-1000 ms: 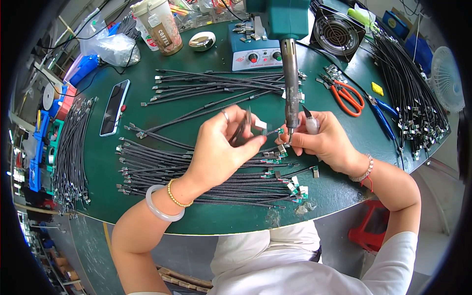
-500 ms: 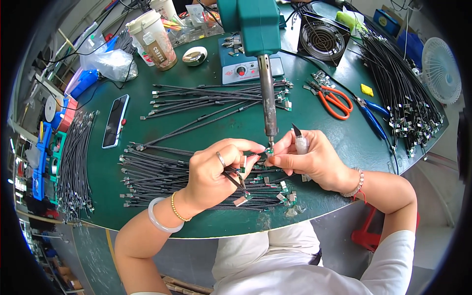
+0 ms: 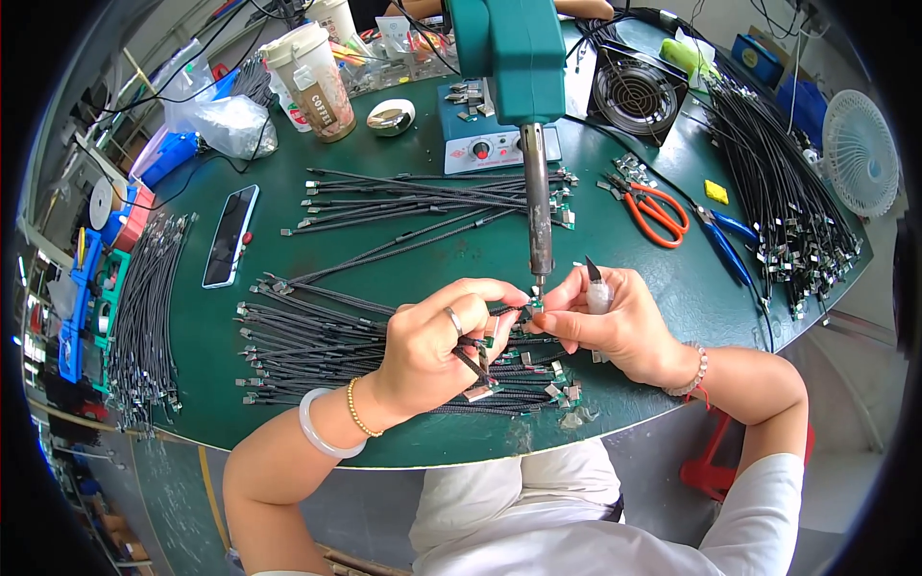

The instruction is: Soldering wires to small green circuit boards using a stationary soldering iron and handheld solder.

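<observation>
My left hand [image 3: 430, 338] is closed around black braided cables [image 3: 469, 359] with small green circuit boards at their ends. Its thumb and forefinger reach to one cable end right under the tip of a soldering iron [image 3: 538, 211], which hangs down from a green stand [image 3: 514, 58]. My right hand [image 3: 624, 322] pinches that small metal connector [image 3: 536, 309] from the other side. A tool with a black pointed tip and a whitish wrapped grip [image 3: 599, 296] is tucked in the same hand. Fingers partly hide the joint at the iron's tip.
Bundles of cables [image 3: 307, 336] lie under and left of my hands, with more behind [image 3: 413, 197]. Orange-handled pliers [image 3: 659, 213], blue-handled cutters [image 3: 725, 250] and a black fan [image 3: 634, 91] stand right. A phone [image 3: 230, 235], cups [image 3: 312, 91] and a control box [image 3: 499, 144] are further back.
The whole view has shifted slightly, so most things on the table appear a little further right. Both hands keep their grip on the cable end beneath the iron's tip.
</observation>
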A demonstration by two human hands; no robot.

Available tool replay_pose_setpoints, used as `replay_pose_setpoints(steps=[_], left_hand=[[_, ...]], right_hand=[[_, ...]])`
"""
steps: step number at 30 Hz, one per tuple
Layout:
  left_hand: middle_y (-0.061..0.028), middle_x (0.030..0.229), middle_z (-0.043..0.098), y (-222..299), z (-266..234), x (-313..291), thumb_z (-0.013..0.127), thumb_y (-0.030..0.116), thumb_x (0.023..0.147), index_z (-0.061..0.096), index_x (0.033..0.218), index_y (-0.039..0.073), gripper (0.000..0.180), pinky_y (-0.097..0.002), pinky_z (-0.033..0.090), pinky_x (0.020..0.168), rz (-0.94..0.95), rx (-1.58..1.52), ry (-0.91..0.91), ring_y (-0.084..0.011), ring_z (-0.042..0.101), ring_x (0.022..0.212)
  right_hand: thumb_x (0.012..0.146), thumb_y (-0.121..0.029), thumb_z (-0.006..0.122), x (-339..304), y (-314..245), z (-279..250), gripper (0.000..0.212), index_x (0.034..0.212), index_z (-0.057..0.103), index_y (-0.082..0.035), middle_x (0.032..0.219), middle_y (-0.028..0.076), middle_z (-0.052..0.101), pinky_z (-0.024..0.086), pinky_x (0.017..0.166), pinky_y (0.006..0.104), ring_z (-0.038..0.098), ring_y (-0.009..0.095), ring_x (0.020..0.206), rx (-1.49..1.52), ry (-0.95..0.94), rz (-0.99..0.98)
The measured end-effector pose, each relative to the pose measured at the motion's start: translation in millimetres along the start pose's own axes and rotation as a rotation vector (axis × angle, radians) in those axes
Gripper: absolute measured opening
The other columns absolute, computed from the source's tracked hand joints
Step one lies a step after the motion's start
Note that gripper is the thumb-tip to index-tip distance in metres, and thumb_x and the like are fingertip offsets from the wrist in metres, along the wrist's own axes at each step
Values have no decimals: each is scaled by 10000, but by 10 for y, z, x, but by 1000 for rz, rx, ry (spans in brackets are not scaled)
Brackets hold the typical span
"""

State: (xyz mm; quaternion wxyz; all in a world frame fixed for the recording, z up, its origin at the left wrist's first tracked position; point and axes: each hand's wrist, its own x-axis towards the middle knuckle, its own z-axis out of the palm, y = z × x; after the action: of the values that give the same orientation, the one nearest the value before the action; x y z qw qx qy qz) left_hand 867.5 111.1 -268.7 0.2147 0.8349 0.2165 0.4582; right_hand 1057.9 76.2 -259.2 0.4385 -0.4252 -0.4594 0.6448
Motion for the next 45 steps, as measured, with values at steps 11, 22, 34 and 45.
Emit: replay_pose_setpoints(steps=[11,22,34,45], left_hand=[[-122,868,618,-8,-40,-17,638,-93,678,387,600,14,284,-179,311,394,4,-20,0,-15,355,446],[-126,860,617,-33,-26,-21,630,-97,684,385,604,17,282,-173,308,395,15,-56,20,-11,341,445],[-133,860,617,-60,-2,-39,623,-98,691,376,601,19,289,-170,311,393,21,-65,24,-7,333,438],[-140,841,625,-58,-19,-6,635,-93,682,336,571,34,344,-172,317,389,55,-55,39,-23,339,437]], right_hand=[[760,-89,653,5,-31,72,146,800,542,-3,774,91,627,397,492,180,512,61,560,-30,1,-6],[752,-101,654,-13,-47,74,131,779,555,-19,754,93,632,361,435,175,508,58,518,14,-3,3],[750,-85,658,-12,-33,47,130,784,572,6,773,79,619,427,525,201,523,66,589,55,-27,16],[741,-69,668,14,-1,39,135,791,561,-2,760,122,630,433,493,190,559,91,584,38,-6,-8]])
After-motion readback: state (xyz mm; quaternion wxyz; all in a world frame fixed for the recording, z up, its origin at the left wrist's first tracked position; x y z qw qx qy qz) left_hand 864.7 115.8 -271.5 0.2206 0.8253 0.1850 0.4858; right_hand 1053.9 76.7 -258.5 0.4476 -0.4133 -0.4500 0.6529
